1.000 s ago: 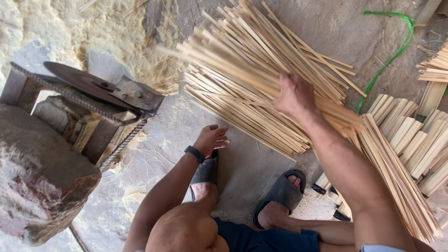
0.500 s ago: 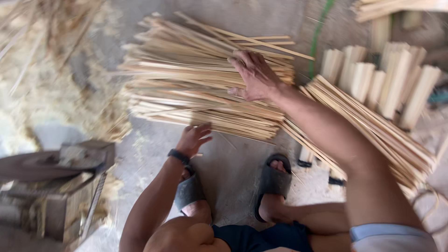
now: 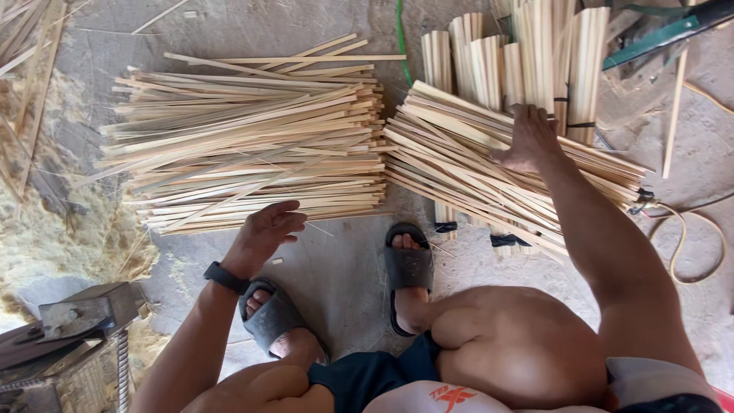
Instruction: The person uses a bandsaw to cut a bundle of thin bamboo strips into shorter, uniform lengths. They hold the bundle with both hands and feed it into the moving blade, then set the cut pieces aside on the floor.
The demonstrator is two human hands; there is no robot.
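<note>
A: Head view, quick. Left hand (image 3: pixel 264 233)?

B: Open, fingers loosely curled, palm up-ish, empty. It hovers just at the near edge of the loose stick pile (image 3: pixel 252 153), maybe brushing it; contact is hard to call. Black wristband (image 3: pixel 225 277) on that wrist.

A: Right hand (image 3: pixel 529 141)?

B: Flat, fingers spread, pressing on top of the slanted stick heap (image 3: pixel 505 180) to the right. No closed grasp visible, just palm down on the sticks.

A: Where do the sticks sit?

B: Loose pile lies flat on the concrete floor (image 3: pixel 336 268), left-centre, ends roughly squared on its right side. The slanted heap touches it at the right. Tied bundles (image 3: pixel 527 53) stand further off, behind the right hand.

A: Progress?

B: Judging by layout: some bundles already bound with dark bands, two big heaps not bound. So partway, plenty left loose.

A: Anything else?

B: Sandalled feet (image 3: pixel 405 268) near centre, knee at the near right. Metal stand (image 3: pixel 69 325) near left, sawdust (image 3: pixel 53 237) beside it. Green strap (image 3: pixel 400 38) far centre, yellow cord (image 3: pixel 699 245) right.
</note>
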